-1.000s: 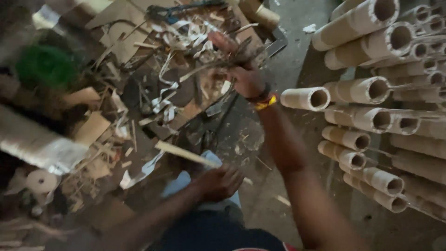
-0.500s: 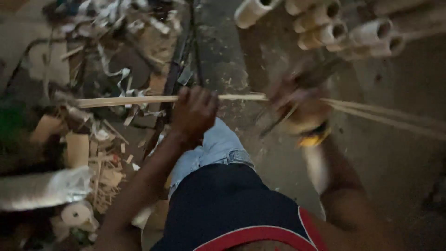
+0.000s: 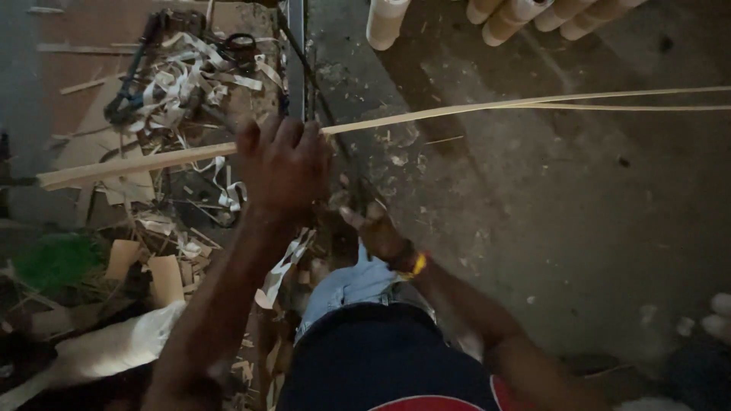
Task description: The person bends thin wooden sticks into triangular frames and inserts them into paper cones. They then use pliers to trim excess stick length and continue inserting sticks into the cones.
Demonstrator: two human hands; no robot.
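Over a dim concrete floor (image 3: pixel 579 228) littered with shavings (image 3: pixel 190 84) at ten o'clock, we keep our left hand (image 3: pixel 285 164) clenched around the long bamboo strip (image 3: pixel 426 116) running nine to three o'clock, our right hand (image 3: pixel 377 228) loosely open, steadying below.

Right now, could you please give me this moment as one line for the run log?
left hand: grips long bamboo strip | right hand: lower, over knee, hold unclear | strip: split at far end | floor: shavings, cut tubes

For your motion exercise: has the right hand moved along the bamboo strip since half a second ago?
Yes. The right hand has let go of the bamboo strip and dropped below it, toward the knee.
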